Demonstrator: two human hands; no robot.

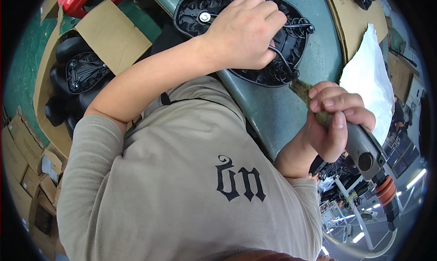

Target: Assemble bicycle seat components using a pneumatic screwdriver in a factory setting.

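Note:
A black bicycle saddle (191, 20) lies upside down on the green-grey worktable (268, 111), its gathered cover edge, metal rails and coil springs (298, 28) facing up. My left hand (248, 31) reaches over it, closed around the saddle's rail frame. In my right hand (334, 115) is a grey power screwdriver (362, 147), its front part wrapped in worn tape. The tool's tip points at the spring end nearest me, at the saddle's rim. Whether it touches a fastener there I cannot tell. A round metal bolt or washer (205, 17) shows at the saddle's narrow end.
At the left stands an open cardboard box (50, 74) with several black saddles (86, 72) in it. A white sheet (369, 79) and cardboard (339, 15) lie along the table's right side. From the tool's orange-ringed end (386, 190) a pale hose (380, 252) curves away. Stacked cartons (20, 147) stand lower left.

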